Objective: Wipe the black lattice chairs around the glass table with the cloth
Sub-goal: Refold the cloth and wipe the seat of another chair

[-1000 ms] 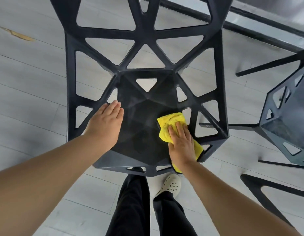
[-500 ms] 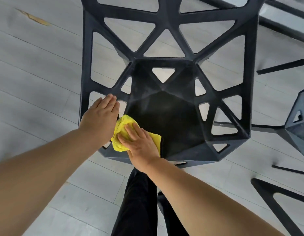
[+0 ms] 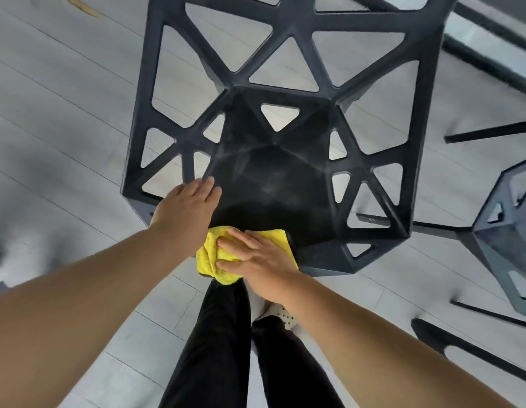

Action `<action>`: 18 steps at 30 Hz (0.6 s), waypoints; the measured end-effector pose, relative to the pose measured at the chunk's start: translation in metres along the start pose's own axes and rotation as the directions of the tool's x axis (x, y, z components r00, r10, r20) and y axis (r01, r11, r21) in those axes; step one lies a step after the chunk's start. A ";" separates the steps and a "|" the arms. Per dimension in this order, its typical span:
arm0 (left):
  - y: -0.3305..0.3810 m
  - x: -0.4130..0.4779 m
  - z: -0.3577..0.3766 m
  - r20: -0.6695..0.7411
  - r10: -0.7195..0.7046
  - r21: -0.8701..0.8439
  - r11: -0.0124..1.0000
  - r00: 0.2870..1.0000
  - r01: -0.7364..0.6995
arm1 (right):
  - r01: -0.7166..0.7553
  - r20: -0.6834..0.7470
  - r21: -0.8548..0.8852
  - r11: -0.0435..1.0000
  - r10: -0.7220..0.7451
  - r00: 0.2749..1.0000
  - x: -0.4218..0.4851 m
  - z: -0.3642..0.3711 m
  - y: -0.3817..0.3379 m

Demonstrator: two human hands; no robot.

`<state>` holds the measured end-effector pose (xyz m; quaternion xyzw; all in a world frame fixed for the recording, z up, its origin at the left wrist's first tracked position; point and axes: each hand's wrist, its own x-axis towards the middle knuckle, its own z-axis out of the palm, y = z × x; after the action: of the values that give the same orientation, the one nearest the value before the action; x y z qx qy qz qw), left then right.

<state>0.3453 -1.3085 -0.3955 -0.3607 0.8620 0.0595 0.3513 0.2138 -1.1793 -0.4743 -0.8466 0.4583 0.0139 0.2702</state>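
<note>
Since a second ago the yellow microfibre cloth (image 3: 208, 254) has swept across the seat of the black plastic lattice chair (image 3: 285, 81), from the seat's right front corner to its left. It now sits at the front edge near the left front corner, partly hanging over the lip. The left hand (image 3: 186, 210) has kept to the same bracing spot on the seat's left edge throughout.

In the head view, the right hand (image 3: 255, 260) lies flat on the cloth, fingers spread, nearly straight and pointing left. It presses the cloth down onto the front rim rather than clutching it. The left hand is likewise flat, fingers straight and together, resting where the solid seat meets the left lattice bars, just beside the cloth and holding nothing. Pale smears show on the dark centre of the seat.

I judge that one pass along the seat's front is finishing, so the front lip is being covered now. The seat centre, the backrest lattice and the side bars probably remain to be wiped. A second dark lattice chair (image 3: 506, 231) stands at the right, untouched, and part of the glass surface (image 3: 491, 36) shows at the upper right above the grey plank floor (image 3: 64, 113).
</note>
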 end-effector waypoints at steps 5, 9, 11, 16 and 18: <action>0.038 -0.008 0.003 0.035 0.011 -0.042 0.999 0.999 -0.009 | -0.081 -0.075 -0.053 0.995 0.077 0.994 -0.075 0.007 0.033; 0.058 -0.010 0.002 0.038 0.027 -0.039 0.999 0.999 -0.026 | -0.216 -0.101 -0.081 0.973 0.208 0.973 -0.125 0.007 0.049; 0.068 -0.008 0.001 0.038 0.036 -0.046 0.998 0.999 -0.034 | -0.264 -0.099 -0.103 0.959 0.254 0.962 -0.143 0.008 0.052; 0.086 -0.013 -0.001 0.031 0.046 -0.060 0.997 0.998 -0.044 | -0.372 -0.147 -0.110 0.922 0.355 0.923 -0.179 0.004 0.056; 0.087 -0.018 -0.003 0.035 0.049 -0.055 0.997 0.998 -0.047 | -0.445 -0.147 -0.132 0.886 0.426 0.892 -0.192 -0.003 0.058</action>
<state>0.2945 -1.2352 -0.3945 -0.3482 0.8619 0.0978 0.3554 0.0569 -1.0583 -0.4454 -0.7404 0.6488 0.0633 0.1638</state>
